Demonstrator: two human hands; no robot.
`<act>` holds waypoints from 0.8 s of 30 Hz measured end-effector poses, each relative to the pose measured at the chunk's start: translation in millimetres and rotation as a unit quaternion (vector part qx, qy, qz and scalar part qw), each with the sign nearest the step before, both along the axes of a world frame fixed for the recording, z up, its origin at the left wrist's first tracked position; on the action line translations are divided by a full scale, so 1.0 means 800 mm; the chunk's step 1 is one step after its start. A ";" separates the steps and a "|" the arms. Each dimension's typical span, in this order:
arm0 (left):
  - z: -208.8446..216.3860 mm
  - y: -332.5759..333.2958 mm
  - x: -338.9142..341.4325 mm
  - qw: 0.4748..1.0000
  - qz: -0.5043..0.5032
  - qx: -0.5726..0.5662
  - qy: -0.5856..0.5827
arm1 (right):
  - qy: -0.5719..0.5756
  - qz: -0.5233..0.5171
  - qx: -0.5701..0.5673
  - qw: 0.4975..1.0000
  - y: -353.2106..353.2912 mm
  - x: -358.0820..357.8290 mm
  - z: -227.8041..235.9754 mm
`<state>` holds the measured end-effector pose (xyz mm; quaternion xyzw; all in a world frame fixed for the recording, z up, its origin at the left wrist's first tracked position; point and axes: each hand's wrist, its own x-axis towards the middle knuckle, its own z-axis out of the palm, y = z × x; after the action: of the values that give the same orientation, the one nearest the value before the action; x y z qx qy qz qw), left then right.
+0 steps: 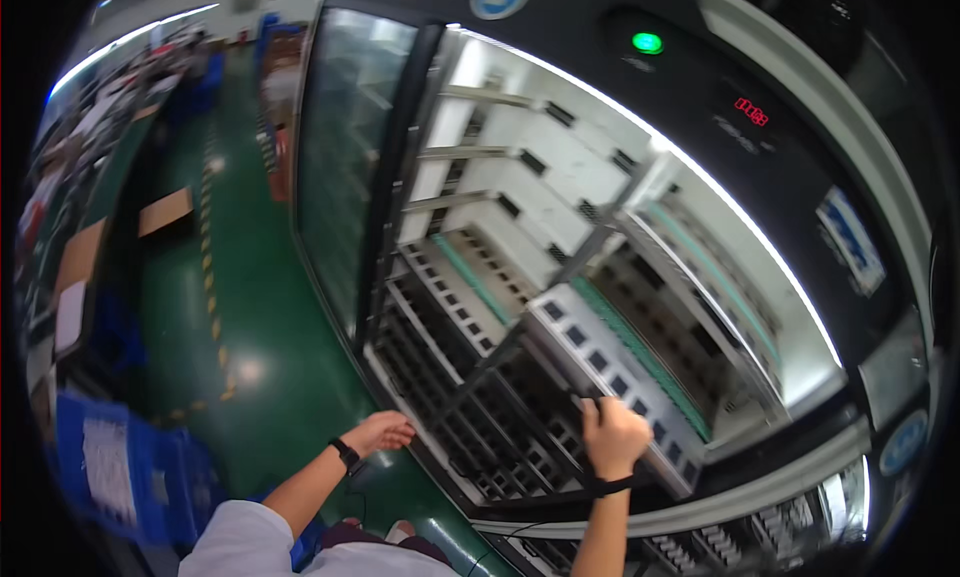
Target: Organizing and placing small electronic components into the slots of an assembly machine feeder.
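Observation:
My right hand (615, 437), with a dark band at the wrist, is closed at the front edge of a metal tray (600, 362). This tray juts out of a tall cabinet and bears a row of dark square sockets and a green strip. Exactly where the fingers grip its front is hidden behind the hand. My left hand (383, 432), wearing a black watch (345, 455), hangs in the air left of the lower racks. Its fingers are loosely bent and apart, with nothing in them.
The cabinet's glass door (350, 167) stands swung out on the left. Inside, socketed shelves (470, 277) sit above dark lower racks (440, 377). Blue bins (130, 467) stand at the lower left beside the green floor (260, 357). A cluttered workbench (100, 177) runs along the far left.

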<state>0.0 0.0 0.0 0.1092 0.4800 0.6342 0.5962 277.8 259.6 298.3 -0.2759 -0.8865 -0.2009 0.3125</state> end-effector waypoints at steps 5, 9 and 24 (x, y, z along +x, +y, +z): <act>-0.242 -0.195 0.154 0.944 0.141 -0.285 0.084 | -0.008 -0.021 0.064 0.998 0.117 0.005 -0.017; -0.258 -0.508 0.278 0.803 0.016 -0.540 0.252 | 0.070 -0.005 -0.022 0.997 0.083 0.011 -0.059; -0.308 -0.429 0.815 0.716 0.360 -0.590 -0.096 | -0.462 0.527 -0.455 0.549 -0.281 -0.106 -0.589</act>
<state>652.1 -343.2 -246.8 -0.5071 0.7003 0.3959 0.3093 193.0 34.7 -172.9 0.2660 -0.8680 0.3303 -0.2582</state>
